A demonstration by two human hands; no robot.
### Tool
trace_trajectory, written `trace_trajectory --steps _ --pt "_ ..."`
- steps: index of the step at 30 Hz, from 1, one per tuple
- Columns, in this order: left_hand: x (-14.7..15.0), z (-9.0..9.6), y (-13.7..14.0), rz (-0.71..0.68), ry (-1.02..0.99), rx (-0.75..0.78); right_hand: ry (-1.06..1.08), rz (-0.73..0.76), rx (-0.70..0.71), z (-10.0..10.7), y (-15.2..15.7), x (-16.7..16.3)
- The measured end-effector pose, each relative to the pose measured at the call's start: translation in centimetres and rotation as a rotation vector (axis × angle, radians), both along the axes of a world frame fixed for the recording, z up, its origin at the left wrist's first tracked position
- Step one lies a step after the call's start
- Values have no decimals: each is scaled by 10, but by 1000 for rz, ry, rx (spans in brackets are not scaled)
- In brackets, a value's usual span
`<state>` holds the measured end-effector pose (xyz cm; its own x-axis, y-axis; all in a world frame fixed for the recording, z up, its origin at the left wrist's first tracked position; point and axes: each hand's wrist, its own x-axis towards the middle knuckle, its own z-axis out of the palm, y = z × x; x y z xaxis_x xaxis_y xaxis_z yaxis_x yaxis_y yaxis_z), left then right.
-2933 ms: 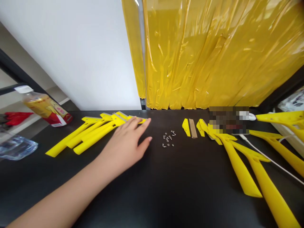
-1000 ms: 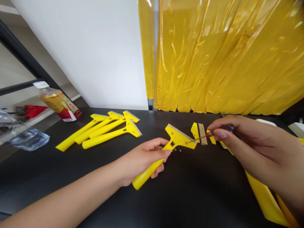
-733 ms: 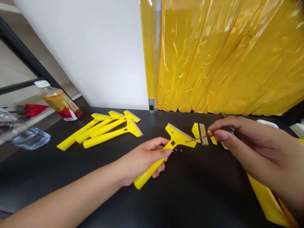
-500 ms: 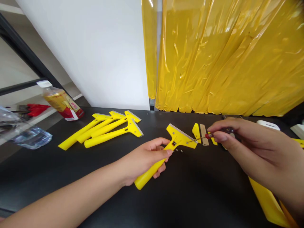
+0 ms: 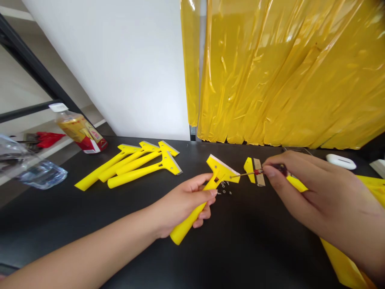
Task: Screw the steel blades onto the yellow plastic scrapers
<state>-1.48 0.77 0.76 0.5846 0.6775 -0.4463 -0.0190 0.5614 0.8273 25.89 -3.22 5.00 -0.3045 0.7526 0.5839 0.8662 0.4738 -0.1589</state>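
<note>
My left hand point(image 5: 192, 200) is closed round the handle of a yellow scraper point(image 5: 188, 222), its wide head pointing up and to the right. Between the fingertips of my right hand point(image 5: 319, 200) is a small screwdriver point(image 5: 278, 168) with a dark red handle. The driver's tip meets a screw point(image 5: 231, 177) near the right end of the scraper's head. Small screws and nuts point(image 5: 224, 188) lie on the black table just below that head. A loose yellow head plate point(image 5: 249, 170) and a brown-wrapped blade strip point(image 5: 259, 171) lie by the screwdriver's shaft.
Several finished-looking yellow scrapers point(image 5: 135, 162) lie fanned on the black table point(image 5: 144, 249) to the left. Behind them stands a drink bottle point(image 5: 80, 130); a clear plastic bottle point(image 5: 39, 170) lies left. A white case point(image 5: 341, 161) and more yellow parts point(image 5: 339, 257) are at the right.
The held scraper's head has shifted slightly left and turned, showing more of the small screws and nuts beneath. My right hand has moved with it, keeping the screwdriver tip at the screw.
</note>
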Motion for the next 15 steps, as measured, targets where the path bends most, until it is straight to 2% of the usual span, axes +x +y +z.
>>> trace_trajectory --steps 3,5,9,15 --pt "-1 -1 -1 -51 -40 -35 -125 -132 61 0 -3 -2" --pt "-1 -2 0 -95 -71 -53 -130 -87 54 1 -3 -2" --pt "-4 0 3 -69 -68 -100 -48 140 -36 3 0 0" --pt "-4 3 6 -68 6 -124 55 81 -139 0 -3 -1"
